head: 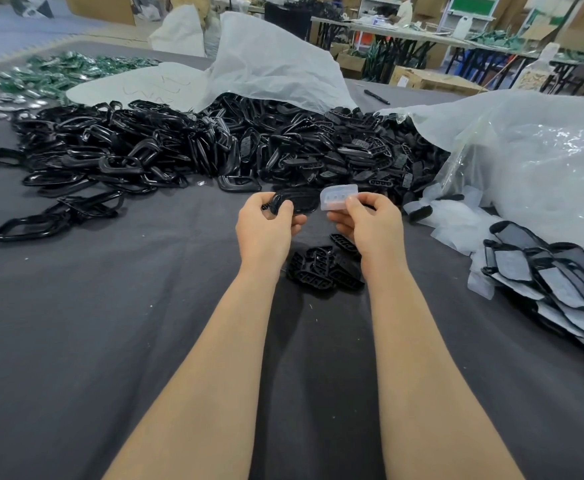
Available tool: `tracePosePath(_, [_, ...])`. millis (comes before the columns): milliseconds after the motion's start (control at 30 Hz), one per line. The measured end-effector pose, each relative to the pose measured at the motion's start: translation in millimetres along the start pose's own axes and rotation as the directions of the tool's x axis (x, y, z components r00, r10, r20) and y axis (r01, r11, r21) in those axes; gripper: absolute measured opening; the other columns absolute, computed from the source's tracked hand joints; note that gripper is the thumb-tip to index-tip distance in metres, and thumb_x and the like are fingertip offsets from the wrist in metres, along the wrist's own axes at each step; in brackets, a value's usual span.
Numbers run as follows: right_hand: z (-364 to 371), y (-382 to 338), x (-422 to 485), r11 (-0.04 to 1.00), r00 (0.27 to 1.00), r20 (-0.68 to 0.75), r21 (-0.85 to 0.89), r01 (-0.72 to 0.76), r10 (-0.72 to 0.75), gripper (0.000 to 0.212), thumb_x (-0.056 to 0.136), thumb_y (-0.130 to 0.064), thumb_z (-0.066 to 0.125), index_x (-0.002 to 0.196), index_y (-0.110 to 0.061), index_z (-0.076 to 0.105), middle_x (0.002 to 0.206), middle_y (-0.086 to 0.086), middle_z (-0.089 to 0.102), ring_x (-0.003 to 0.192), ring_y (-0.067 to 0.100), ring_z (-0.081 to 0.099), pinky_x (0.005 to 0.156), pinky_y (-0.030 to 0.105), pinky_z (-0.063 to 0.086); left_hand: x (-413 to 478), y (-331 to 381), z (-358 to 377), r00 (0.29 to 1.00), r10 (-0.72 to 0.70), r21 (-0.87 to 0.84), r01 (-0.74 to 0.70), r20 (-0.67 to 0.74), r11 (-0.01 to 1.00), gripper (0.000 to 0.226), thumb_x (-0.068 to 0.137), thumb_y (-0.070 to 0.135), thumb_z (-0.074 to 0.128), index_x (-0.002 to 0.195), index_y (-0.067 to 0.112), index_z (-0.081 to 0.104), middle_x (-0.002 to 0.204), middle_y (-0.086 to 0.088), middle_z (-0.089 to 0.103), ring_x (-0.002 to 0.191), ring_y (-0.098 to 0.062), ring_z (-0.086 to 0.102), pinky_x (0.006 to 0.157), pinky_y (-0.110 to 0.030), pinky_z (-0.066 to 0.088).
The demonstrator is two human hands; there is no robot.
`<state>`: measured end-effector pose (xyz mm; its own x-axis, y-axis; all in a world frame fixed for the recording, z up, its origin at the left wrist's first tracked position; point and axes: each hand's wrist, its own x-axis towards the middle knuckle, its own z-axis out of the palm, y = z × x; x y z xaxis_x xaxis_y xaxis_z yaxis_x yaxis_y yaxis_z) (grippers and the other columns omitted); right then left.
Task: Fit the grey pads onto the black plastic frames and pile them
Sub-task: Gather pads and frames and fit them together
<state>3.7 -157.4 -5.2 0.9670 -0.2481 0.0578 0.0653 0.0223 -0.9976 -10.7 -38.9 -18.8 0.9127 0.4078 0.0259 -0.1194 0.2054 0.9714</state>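
Note:
My left hand [266, 223] grips one end of a black oval plastic frame [302, 200] above the grey table. Close to its right, my right hand [366, 220] pinches a pale translucent grey pad [337, 197] that touches the frame's right end. Under my right wrist lies a small heap of black slotted inserts [325, 268]. A pile of frames fitted with grey pads [557, 282] sits at the right edge.
A big heap of loose black frames and inserts [197, 147] spans the table beyond my hands. White plastic bags [525, 161] and loose pads [453, 223] lie at the right. Green parts [62, 72] sit far left, a black pen [376, 97] behind the heap.

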Motion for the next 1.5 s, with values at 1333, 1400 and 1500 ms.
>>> tracePosePath(1333, [0, -16, -6, 0.900, 0.960, 0.199, 0.354, -0.256, 0.195, 0.016, 0.095, -0.010, 0.055, 0.095, -0.016, 0.070, 0.074, -0.002, 0.057, 0.055, 0.006, 0.053, 0.052, 0.016, 0.049, -2, 1, -1, 1.000, 0.012, 0.016, -0.012, 0.000, 1.000, 0.027, 0.098, 0.007, 0.052, 0.089, 0.031, 0.046, 0.082, -0.001, 0.062, 0.057, -0.001, 0.066, 0.061, -0.017, 0.055])
tracePosePath(1400, [-1, -18, -5, 0.825, 0.951, 0.214, 0.478, -0.302, 0.223, 0.011, 0.094, -0.013, 0.059, 0.094, -0.010, 0.070, 0.086, 0.002, 0.058, 0.063, 0.008, 0.058, 0.058, 0.018, 0.053, -2, 1, 0, 1.000, 0.017, 0.021, -0.017, -0.002, 1.000, 0.027, 0.098, 0.007, 0.052, 0.088, 0.032, 0.046, 0.082, 0.000, 0.062, 0.058, -0.001, 0.067, 0.061, -0.017, 0.055])
tracePosePath(1500, [1, -14, -4, 0.910, 0.980, 0.139, 0.370, -0.187, 0.144, 0.016, 0.095, -0.003, 0.054, 0.106, -0.004, 0.065, 0.094, 0.005, 0.060, 0.070, 0.009, 0.061, 0.062, 0.016, 0.054, -1, 1, 0, 1.000, 0.015, 0.020, -0.015, -0.002, 1.000, 0.025, 0.098, 0.007, 0.052, 0.090, 0.030, 0.046, 0.082, 0.000, 0.062, 0.058, -0.001, 0.066, 0.061, -0.017, 0.055])
